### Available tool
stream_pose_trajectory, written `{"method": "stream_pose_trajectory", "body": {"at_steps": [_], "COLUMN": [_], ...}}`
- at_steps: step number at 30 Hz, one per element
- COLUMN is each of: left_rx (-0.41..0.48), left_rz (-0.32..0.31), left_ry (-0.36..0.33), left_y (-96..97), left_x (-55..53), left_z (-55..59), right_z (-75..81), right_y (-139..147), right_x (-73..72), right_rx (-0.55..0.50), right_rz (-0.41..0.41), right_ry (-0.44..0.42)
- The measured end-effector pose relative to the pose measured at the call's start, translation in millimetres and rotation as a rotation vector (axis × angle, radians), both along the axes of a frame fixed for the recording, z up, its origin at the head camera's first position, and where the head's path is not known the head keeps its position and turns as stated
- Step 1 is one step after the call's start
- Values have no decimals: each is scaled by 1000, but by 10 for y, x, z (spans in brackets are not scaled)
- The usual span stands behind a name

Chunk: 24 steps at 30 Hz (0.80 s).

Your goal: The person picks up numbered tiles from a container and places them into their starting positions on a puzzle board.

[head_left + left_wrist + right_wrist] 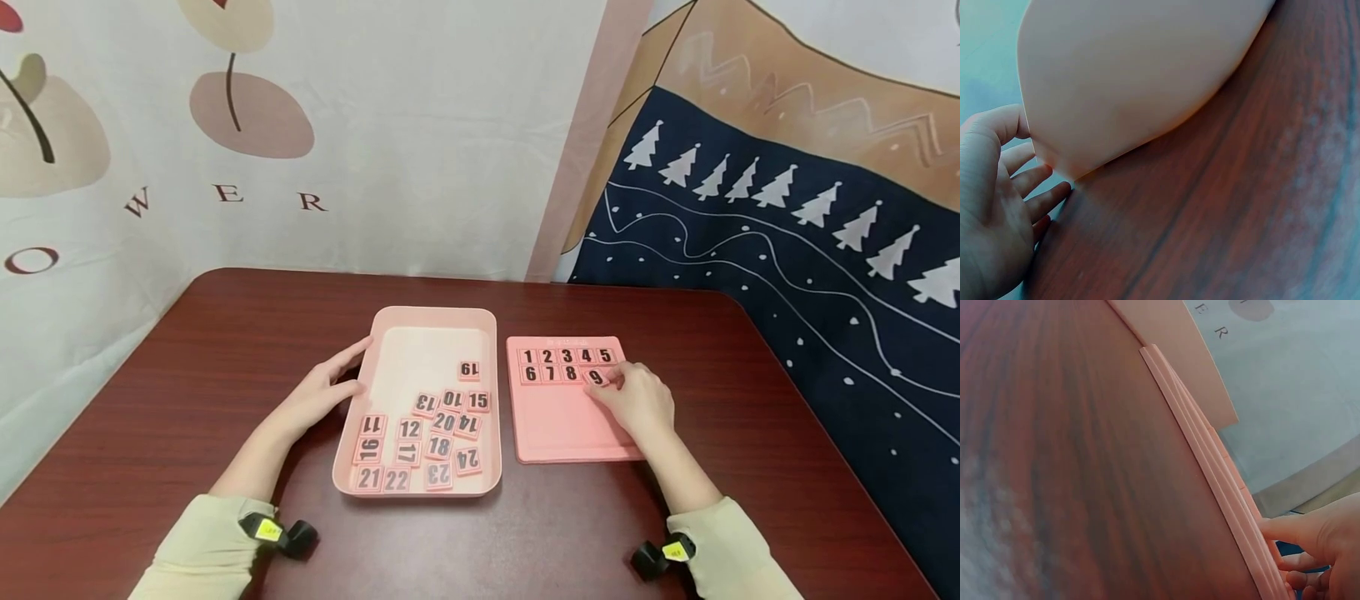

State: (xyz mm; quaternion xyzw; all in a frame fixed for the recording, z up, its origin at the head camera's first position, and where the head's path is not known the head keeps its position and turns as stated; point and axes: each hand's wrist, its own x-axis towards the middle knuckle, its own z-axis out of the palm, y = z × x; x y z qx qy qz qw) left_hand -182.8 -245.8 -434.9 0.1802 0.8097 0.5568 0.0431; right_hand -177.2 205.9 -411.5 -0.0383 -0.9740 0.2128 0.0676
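So the right hand (637, 400) has the "9" tile (596, 377) pinched between thumb and fingers, sitting slightly crooked just right of the 8 on the pink board (562, 429), while the left hand (321, 392) is pretty relaxed, fingers loosely spread against the tray (411, 350)'s side. Board reads 1–5 up top, then 6, 7, 8, with faint lettering above I can't make out. Tray's got 10–24 jumbled, some upside down, and the pale cloth (450, 167) behind shows "O W E R".
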Motion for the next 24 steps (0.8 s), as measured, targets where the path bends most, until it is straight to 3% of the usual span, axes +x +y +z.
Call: {"method": "stream_pose_trajectory", "body": {"at_steps": [9,24], "left_rx": [-11,-9], "left_rz": [7,0], "left_ry": [2,7], "left_y": [-1,1], "left_x": [2,3], "left_z": [-2,5], "right_z": [77,-10], "right_y": [42,48], "right_x": [22,-53], "right_rx": [-29,-51], "right_rz": [32,52], "right_ry": [-56,20]}}
